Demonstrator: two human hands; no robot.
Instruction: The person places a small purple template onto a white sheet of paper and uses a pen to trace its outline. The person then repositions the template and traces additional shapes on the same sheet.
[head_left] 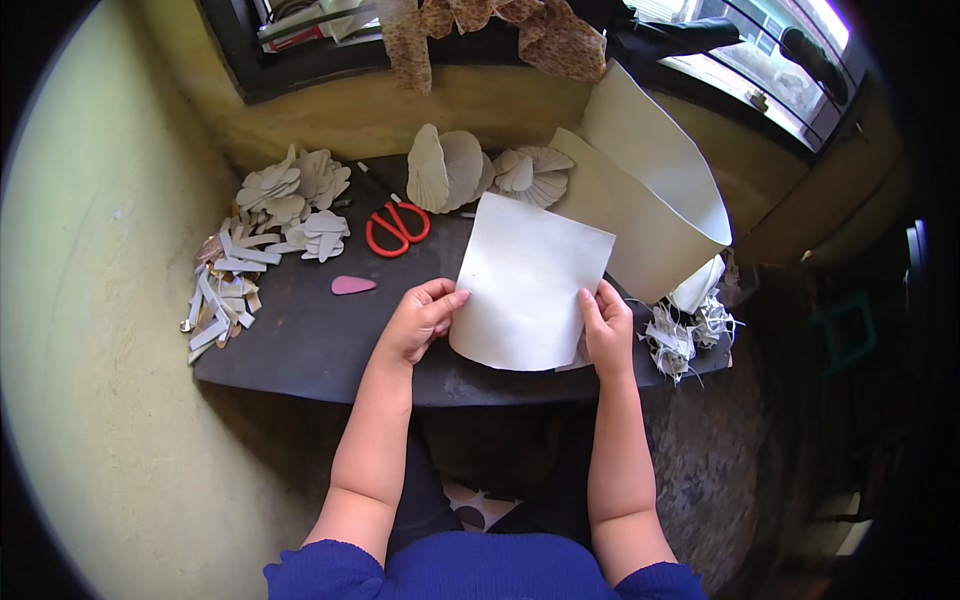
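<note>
A white, roughly square sheet of thick, stiff material (530, 285) is held up in front of me over the dark tabletop. My left hand (425, 318) pinches its left edge between thumb and fingers. On the opposite edge my right hand (607, 330) grips it the same way, thumb on the face and fingers behind. The sheet bows slightly along its lower edge. Beyond it to the left lie scissors with red handles (398, 232), touched by neither hand. A small pink teardrop-shaped piece (353, 285) rests left of my left hand.
The dark table (300, 345) carries piles of pale petal-shaped pieces (322, 235) and cut strips (215, 310) at left. Fanned pale pieces (535, 175) stand at the back. A large curled cream sheet (650, 150) rises at back right, with shredded white scraps (672, 340) nearer me.
</note>
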